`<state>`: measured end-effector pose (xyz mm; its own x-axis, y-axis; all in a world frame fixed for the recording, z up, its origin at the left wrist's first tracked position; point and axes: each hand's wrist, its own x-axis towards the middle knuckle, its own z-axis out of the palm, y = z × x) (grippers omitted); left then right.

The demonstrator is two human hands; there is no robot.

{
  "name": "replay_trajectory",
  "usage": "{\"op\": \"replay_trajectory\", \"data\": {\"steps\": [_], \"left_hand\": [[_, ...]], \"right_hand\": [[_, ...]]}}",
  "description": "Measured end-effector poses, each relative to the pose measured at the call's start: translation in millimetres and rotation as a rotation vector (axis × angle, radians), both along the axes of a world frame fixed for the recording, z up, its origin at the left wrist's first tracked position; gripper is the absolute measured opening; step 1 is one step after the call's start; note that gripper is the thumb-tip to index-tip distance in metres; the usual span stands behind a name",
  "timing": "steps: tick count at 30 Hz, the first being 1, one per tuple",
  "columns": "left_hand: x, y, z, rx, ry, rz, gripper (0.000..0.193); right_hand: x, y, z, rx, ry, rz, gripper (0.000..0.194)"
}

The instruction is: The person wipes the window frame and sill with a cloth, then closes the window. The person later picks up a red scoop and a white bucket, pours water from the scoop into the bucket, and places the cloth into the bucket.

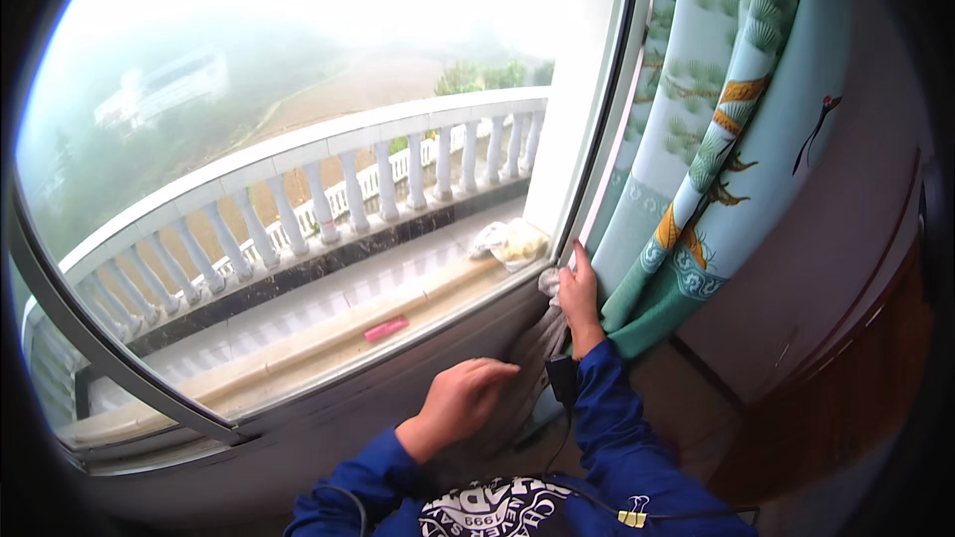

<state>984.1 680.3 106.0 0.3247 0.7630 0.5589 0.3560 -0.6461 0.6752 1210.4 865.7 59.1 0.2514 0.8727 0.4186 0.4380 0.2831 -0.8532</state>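
My right hand (580, 294) is at the lower right corner of the window, its index finger pointing up along the window frame (597, 164). It grips a crumpled greyish cloth (550, 328), which bunches up beside the frame and hangs below the sill. To the left and lower, my left hand (464, 397) hovers in front of the wall under the window, back of the hand up and fingers bent together. Its palm is hidden, and nothing shows in it.
Green patterned curtains (671, 201) hang right beside my right arm. Outside the window, a pink object (386, 328) and a plastic bag (511, 242) lie on the ledge before a white balustrade (321, 201). A black device (561, 380) with a cable hangs by my right forearm.
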Motion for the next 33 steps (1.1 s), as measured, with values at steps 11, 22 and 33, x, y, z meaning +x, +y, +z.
{"op": "replay_trajectory", "data": {"steps": [11, 22, 33], "left_hand": [[-145, -171, -38, 0.118, -0.284, 1.412, 0.015], [-224, -212, -24, 0.265, -0.460, 1.847, 0.032], [-267, -249, -40, 0.222, -0.327, 1.891, 0.046]], "right_hand": [[35, 66, -16, -0.008, 0.105, 0.138, 0.044], [2, 13, -7, 0.081, -0.150, 0.265, 0.037], [-157, -137, 49, 0.168, -0.180, 0.850, 0.036]]}}
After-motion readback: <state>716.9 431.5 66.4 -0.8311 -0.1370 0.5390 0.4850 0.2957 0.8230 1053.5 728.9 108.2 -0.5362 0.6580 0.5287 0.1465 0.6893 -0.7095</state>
